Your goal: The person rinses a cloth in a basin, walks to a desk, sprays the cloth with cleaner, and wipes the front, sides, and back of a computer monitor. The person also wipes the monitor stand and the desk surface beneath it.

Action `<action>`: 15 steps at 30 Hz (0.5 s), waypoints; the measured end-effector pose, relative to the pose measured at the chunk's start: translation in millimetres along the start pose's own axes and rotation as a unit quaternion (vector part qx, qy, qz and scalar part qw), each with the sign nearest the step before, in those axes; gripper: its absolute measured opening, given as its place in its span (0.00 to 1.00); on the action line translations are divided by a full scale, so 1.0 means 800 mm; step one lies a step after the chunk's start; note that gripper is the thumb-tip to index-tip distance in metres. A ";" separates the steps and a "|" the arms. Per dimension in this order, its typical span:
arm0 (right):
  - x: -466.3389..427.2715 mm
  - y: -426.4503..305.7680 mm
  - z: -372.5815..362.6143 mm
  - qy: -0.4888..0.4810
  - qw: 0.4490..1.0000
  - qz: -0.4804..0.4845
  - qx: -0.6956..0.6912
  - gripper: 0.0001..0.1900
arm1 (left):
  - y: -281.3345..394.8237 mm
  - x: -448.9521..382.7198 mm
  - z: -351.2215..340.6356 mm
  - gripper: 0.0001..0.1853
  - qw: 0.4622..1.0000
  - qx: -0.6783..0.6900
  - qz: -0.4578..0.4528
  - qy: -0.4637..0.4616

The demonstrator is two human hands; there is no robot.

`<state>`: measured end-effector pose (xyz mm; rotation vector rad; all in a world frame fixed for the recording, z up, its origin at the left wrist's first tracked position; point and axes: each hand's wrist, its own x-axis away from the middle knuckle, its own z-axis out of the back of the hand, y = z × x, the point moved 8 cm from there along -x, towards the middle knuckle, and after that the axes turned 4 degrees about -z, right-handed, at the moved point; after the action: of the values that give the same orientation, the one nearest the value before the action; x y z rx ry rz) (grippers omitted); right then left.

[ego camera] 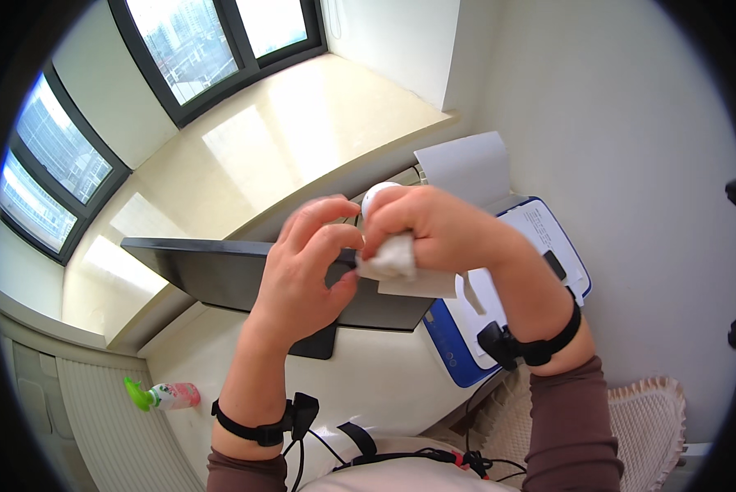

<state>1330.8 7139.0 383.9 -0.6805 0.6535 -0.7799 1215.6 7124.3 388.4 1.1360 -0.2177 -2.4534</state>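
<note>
Both my hands are raised over a dark monitor (pixel 220 277) that stands on a pale desk. My right hand (pixel 442 230) grips a crumpled white cloth or tissue (pixel 391 258), partly blurred. My left hand (pixel 300 270) is beside it at the monitor's top edge, its fingers curled and its thumb near the cloth; whether it pinches anything is unclear. A round white object (pixel 377 195) shows behind my right fingers, mostly hidden. Below my right hand, a pale sheet or card (pixel 420 286) overlaps the monitor's right part.
A blue and white printer (pixel 457 357) stands right of the monitor, with papers and a small black item (pixel 554 265) on top. A spray bottle (pixel 174 395) with a green head lies at the desk's left. Behind runs a windowsill (pixel 269 141). A cushioned chair (pixel 645 418) is lower right.
</note>
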 end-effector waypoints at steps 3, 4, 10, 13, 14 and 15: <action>0.033 0.008 0.021 -0.040 0.999 -0.019 0.008 0.10 | -0.004 0.000 -0.002 0.21 0.998 0.048 0.030 -0.018; 0.047 0.009 0.028 -0.025 0.999 -0.022 0.005 0.10 | -0.006 0.000 -0.003 0.22 0.998 0.043 0.039 -0.028; 0.126 0.018 0.055 0.058 0.994 -0.088 0.030 0.13 | -0.015 -0.001 -0.005 0.23 0.992 0.093 0.082 -0.029; 0.146 0.017 0.086 0.231 0.971 -0.063 -0.017 0.13 | -0.016 -0.003 -0.007 0.24 0.990 0.107 0.089 -0.036; 0.151 0.014 0.093 0.283 0.957 -0.033 -0.050 0.12 | -0.017 -0.003 -0.007 0.22 0.989 0.107 0.099 -0.034; 0.156 0.008 0.101 0.341 0.935 0.017 -0.096 0.12 | -0.013 -0.004 -0.005 0.21 0.992 0.087 0.079 -0.034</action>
<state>1460.6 7067.2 394.5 -0.5641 1.3860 -0.9319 1217.6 7135.2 384.9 1.0616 -0.5323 -2.3700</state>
